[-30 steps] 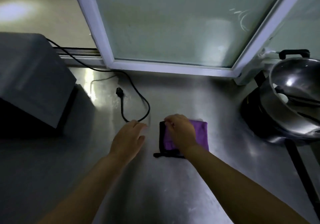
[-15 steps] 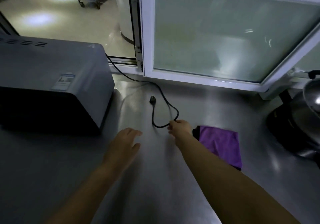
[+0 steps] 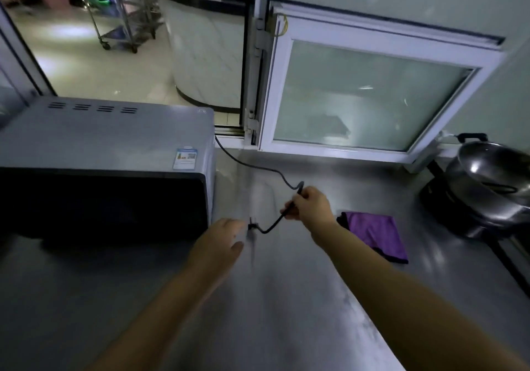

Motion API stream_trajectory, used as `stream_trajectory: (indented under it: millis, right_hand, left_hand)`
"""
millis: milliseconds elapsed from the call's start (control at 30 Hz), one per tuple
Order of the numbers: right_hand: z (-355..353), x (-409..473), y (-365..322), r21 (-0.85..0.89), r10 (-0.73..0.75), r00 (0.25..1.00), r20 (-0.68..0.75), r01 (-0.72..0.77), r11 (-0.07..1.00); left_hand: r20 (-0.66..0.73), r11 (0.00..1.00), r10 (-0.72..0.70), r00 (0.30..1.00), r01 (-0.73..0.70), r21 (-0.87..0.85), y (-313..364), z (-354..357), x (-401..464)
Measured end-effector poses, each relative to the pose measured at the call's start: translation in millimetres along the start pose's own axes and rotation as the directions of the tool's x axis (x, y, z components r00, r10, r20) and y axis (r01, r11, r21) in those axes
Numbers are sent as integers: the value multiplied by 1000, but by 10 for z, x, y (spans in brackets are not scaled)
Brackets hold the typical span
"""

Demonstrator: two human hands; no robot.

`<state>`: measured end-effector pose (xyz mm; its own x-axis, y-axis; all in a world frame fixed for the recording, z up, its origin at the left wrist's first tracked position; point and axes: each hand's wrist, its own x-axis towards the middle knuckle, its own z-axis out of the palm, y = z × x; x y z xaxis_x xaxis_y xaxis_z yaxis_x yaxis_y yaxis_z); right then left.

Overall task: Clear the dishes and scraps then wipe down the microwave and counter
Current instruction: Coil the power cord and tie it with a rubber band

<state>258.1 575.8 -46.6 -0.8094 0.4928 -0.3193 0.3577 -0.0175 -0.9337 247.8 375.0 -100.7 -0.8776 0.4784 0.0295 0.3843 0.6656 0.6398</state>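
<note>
Lifted off the worktop (image 3: 286,313) since a moment before, the microwave's power cord (image 3: 275,223) hung in the right hand (image 3: 311,207)'s clenched grip, the released left hand (image 3: 220,238) reaching its plug, apparently clearing space beside the microwave (image 3: 106,170) for the purple cloth (image 3: 375,234).

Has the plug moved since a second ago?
Yes. The plug is lifted off the counter, nearer the microwave, hanging from the cord in the right hand.

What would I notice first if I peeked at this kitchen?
Probably the right hand lifting the microwave's black cord in the middle of the steel counter. Next, the purple cloth lying just right of it, and the big microwave on the left.
</note>
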Motion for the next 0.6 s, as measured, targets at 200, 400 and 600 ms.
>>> stream_trajectory:
  millis: [200,400,600]
  right_hand:
    - [228,-502,-617,16,-171,982,78,170,985]
    - [279,-905,-953,93,-311,949,50,306,948]
    - [217,-1072,-896,-42,-422,906,7,422,906]
  left_hand:
    - [6,970,126,992,-122,-208,302,-337,-107]
    - [-165,902,99,981,-159,-402,573,-642,-172]
    - [-286,882,164,944,-270,-386,778,-1289,-3]
